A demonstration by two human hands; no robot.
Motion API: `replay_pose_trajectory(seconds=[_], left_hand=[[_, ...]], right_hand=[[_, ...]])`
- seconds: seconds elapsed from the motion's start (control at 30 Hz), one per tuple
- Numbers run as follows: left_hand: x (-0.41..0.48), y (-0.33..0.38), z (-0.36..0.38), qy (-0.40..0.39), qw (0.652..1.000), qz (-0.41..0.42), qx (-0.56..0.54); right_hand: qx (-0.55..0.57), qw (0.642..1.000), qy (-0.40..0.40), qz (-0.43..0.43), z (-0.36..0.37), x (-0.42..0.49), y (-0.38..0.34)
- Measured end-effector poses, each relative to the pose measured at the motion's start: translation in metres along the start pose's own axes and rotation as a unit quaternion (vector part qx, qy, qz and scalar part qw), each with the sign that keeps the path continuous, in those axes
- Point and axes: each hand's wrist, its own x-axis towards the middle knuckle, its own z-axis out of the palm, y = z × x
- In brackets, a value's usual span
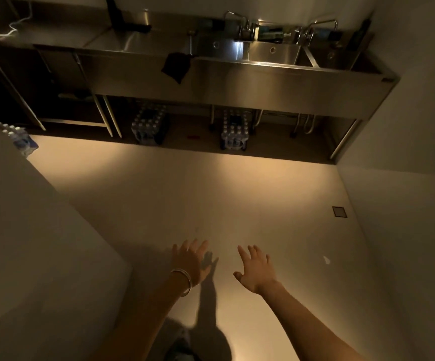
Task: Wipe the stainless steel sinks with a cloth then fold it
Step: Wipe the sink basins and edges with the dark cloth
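The sink unit (263,84) runs along the far wall. A cloth (176,66) hangs over its front edge, where the tabletop (138,40) meets the basins (273,54) to its right. Two taps (239,24) stand behind the basins. Under the unit, two packs of bottles (148,123) sit side by side on the floor (211,191); a third pack (18,136) lies off beyond the unit's left end. A drain (339,211) is set in the floor before the unit's right end. The left hand (190,261) and right hand (255,269) reach out side by side, well in front of the unit.

Both forearms are bare down to the wrists. The left hand (189,261) has thin silvery bangles (183,281) round its wrist, at six o'clock from the palm. The right hand (256,269) is bare. Dim grey clothing (177,343) shows at six o'clock of the view.
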Motion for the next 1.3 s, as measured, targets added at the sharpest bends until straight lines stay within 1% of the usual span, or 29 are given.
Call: replay_pose_trajectory(seconds=[0.03,0.1,0.17,0.23,0.3,0.4,0.5,0.67,0.8,0.97,1.1,1.3], left_hand=[[0.009,-0.012,-0.012,0.006,1.000,0.008,-0.007],[0.021,-0.030,-0.042,-0.007,1.000,0.009,-0.018],[0.038,-0.046,-0.058,0.021,0.999,0.005,0.024],[0.051,-0.061,-0.067,0.019,0.998,-0.014,0.052],[0.067,-0.073,-0.074,0.028,0.997,-0.012,0.066],[0.086,-0.086,-0.082,0.027,0.998,-0.007,0.062],[0.106,-0.091,-0.085,0.038,0.997,-0.006,0.064],[0.152,-0.091,-0.095,0.014,0.998,-0.008,0.067],[0.208,-0.082,-0.121,0.022,0.997,-0.020,0.066],[0.283,-0.059,-0.169,0.055,0.997,-0.016,0.043],[0.333,-0.048,-0.193,0.072,0.997,-0.025,0.027],[0.381,-0.061,-0.202,0.059,0.996,-0.040,0.043]], right_hand=[[-0.001,1.000,0.009,0.002,-0.008,0.011,-0.008],[0.002,1.000,0.031,0.005,-0.026,0.030,-0.024],[0.008,0.998,0.054,0.009,-0.043,0.046,-0.039],[0.013,0.997,0.075,0.012,-0.058,0.060,-0.052],[0.015,0.996,0.093,0.009,-0.069,0.070,-0.062],[0.011,0.994,0.108,0.000,-0.079,0.086,-0.070],[0.003,0.995,0.100,0.001,-0.085,0.107,-0.071],[0.006,0.997,0.081,-0.001,-0.099,0.153,-0.058],[0.008,0.996,0.088,-0.001,-0.131,0.202,-0.032],[0.018,0.994,0.109,0.005,-0.194,0.268,0.010],[0.006,0.992,0.126,-0.010,-0.237,0.317,0.034],[0.005,0.993,0.116,-0.019,-0.259,0.374,0.043]])
